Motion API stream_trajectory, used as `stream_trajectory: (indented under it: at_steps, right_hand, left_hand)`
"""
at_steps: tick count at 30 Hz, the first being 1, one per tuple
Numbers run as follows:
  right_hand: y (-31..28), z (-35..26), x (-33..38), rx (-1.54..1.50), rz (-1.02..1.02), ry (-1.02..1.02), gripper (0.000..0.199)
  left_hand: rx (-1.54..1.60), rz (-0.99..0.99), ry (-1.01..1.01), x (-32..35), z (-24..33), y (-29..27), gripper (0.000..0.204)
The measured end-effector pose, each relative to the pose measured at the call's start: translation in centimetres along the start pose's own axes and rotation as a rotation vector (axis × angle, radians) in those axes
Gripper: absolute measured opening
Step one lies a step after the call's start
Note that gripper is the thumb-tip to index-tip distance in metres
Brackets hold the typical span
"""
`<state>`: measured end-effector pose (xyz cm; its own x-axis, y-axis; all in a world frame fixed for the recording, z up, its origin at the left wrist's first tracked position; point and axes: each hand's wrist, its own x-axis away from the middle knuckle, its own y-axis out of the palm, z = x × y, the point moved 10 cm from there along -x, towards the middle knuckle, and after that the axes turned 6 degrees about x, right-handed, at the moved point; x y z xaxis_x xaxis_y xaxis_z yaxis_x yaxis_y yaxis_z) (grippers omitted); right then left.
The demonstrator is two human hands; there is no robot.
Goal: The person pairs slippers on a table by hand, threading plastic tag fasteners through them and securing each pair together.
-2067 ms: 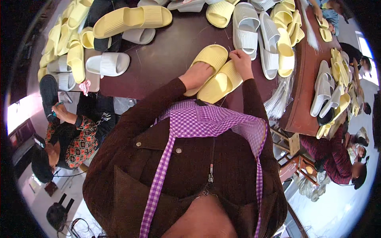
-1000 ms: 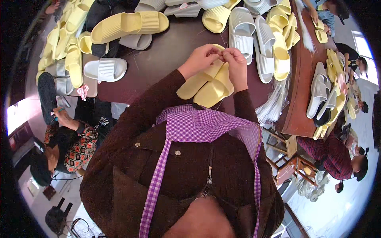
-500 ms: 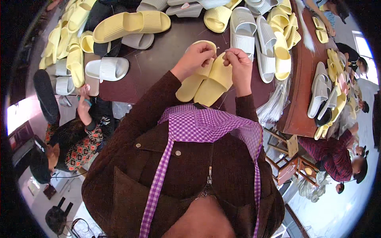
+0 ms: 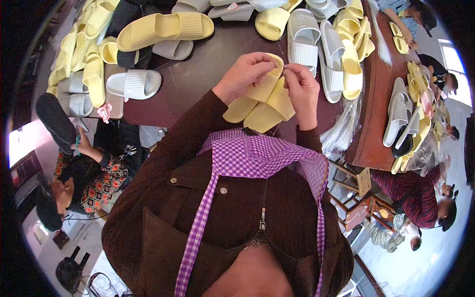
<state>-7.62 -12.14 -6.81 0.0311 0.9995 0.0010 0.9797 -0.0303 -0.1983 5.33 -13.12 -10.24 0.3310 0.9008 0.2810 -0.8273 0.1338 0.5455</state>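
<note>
A pair of yellow ribbed slippers (image 4: 269, 113) lies side by side on the dark red table in front of me, soles down. My left hand (image 4: 249, 75) is over the left slipper's strap, thumb and fingers pinched together. Level with it, beside the right slipper, my right hand (image 4: 303, 90) is pinched too, its fingertips just short of the left hand's. Whatever the fingertips hold is too thin or hidden to make out. Parts of both straps are behind my hands.
Grey slippers (image 4: 302, 40) and a yellow slipper (image 4: 166, 32) lie around the work spot. A bundle of clear thin strands (image 4: 341, 129) hangs at the table's right edge. A co-worker (image 4: 94, 173) sits at the left, holding a black slipper-shaped piece (image 4: 55, 121); others work at the right.
My right hand has shifted slightly right and down, and the pair of slippers has tilted a little with it. At the left, the co-worker's hand has left the table edge.
</note>
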Motion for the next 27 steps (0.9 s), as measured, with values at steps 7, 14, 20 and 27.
stream_trajectory:
  at_steps: [7,14,20,27]
  right_hand:
    - [-0.4,-1.5,0.4,0.201,-0.029,-0.168,0.009]
    - [-0.2,-2.2,0.9,0.280,-0.085,-0.198,0.010]
    - [0.0,-2.9,1.0,0.322,-0.150,-0.237,0.011]
    - [0.2,-3.1,1.2,0.362,-0.198,-0.346,0.011]
  left_hand:
    - [0.037,-0.121,-0.072,0.3,-0.9,0.9,0.011]
    - [-0.015,-0.182,-0.095,0.6,-1.2,1.2,0.010]
    - [-0.012,-0.252,-0.139,0.7,-1.5,1.7,0.010]
    - [0.039,-0.331,-0.178,1.1,-1.8,2.5,0.008]
